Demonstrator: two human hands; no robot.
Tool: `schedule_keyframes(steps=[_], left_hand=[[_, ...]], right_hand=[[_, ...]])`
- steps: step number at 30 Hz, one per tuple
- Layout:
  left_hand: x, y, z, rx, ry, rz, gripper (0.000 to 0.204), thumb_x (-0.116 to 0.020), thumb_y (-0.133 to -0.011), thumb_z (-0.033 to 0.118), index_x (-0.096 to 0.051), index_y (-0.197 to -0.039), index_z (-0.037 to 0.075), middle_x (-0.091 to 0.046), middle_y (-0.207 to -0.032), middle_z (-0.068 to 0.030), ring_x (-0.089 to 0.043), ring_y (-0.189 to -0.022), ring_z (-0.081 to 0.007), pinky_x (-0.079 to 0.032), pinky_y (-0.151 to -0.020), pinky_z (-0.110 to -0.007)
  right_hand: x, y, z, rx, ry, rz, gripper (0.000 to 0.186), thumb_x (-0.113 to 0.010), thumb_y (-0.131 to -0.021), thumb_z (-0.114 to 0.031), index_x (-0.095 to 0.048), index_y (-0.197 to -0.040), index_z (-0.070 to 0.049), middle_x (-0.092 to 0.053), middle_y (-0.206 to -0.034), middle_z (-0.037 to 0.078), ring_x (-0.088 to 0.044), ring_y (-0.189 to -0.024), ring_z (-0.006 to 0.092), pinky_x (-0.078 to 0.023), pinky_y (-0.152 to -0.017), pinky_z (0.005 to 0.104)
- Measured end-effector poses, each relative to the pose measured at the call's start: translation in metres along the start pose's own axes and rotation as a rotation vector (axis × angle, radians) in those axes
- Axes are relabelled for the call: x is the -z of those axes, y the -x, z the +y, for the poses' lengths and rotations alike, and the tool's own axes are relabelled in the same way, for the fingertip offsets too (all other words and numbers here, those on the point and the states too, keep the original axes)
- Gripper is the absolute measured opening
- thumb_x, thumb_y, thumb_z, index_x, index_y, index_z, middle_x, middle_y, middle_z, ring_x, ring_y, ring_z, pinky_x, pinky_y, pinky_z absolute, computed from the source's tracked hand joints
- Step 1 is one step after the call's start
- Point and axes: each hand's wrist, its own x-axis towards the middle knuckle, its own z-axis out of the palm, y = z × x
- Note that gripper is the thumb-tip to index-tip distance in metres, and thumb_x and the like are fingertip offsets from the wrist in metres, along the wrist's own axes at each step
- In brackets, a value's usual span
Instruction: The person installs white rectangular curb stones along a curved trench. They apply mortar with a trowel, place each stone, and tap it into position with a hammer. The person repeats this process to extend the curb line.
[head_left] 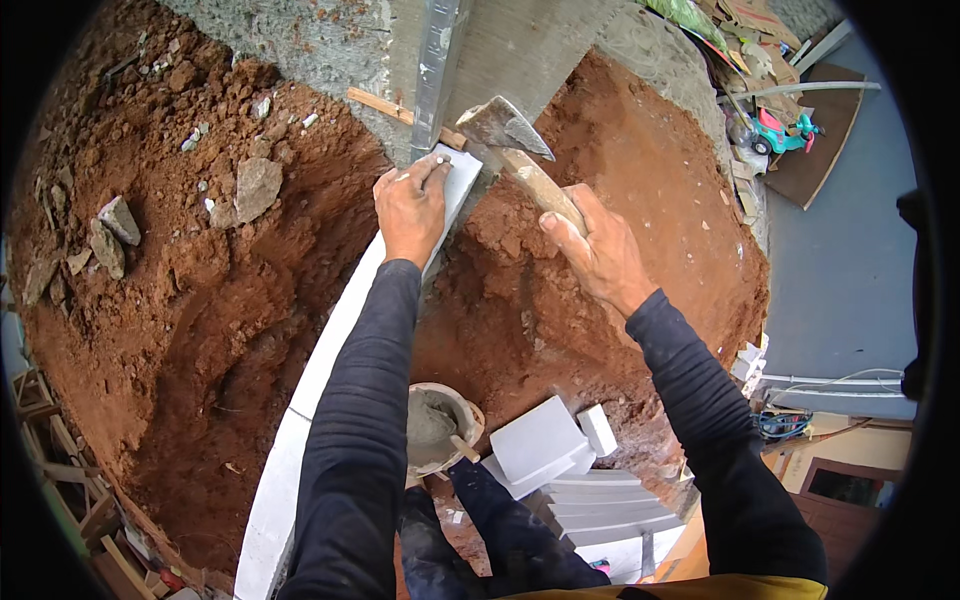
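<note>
My right hand [605, 255] is wrapped round the wooden handle of a hatchet [545, 185]. Its worn grey head [503, 128] hangs just right of the white block wall's far end. On top of that white block wall [330, 365] rests my left hand [412, 212], its fingers bent and pressed together near a small pale tip; what they pinch, if anything, is too small to name. Just beyond the fingertips a metal bar [438, 75] stands against the grey concrete. A thin wooden strip [378, 104] crosses behind the bar's lower end.
Dug red soil [200, 330] lies on both sides of the wall, with stones [258, 188] at left. Near my legs are a bucket of grey mortar [432, 430], white blocks [540, 445] and a stack of more blocks [610, 510]. A toy ride-on [780, 132] stands far right.
</note>
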Motion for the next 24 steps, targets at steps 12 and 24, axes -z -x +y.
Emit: schedule_keyframes(steps=[12,24], left_hand=[[-0.002,0.001,-0.006,0.028,-0.045,-0.116,0.026,-0.067,-0.103,0.025,-0.082,-0.113,0.006,-0.08,-0.111,-0.0156,-0.075,-0.104,-0.0313,-0.033,-0.122,-0.05],[-0.002,0.001,-0.006,0.041,-0.087,-0.116,0.025,-0.066,-0.102,0.024,-0.082,-0.103,0.005,-0.077,-0.088,-0.0183,-0.073,-0.088,-0.0364,-0.03,-0.126,-0.052]], right_hand=[[-0.006,-0.019,0.002,0.155,0.102,-0.06,0.05,-0.062,-0.104,-0.056,-0.061,-0.12,-0.008,-0.072,-0.089,0.024,-0.071,-0.084,0.0475,-0.054,-0.074,0.0547],[-0.002,-0.025,0.004,0.196,0.279,-0.111,0.051,-0.06,-0.105,-0.059,-0.06,-0.121,-0.01,-0.072,-0.085,0.023,-0.072,-0.08,0.0466,-0.056,-0.073,0.0557]])
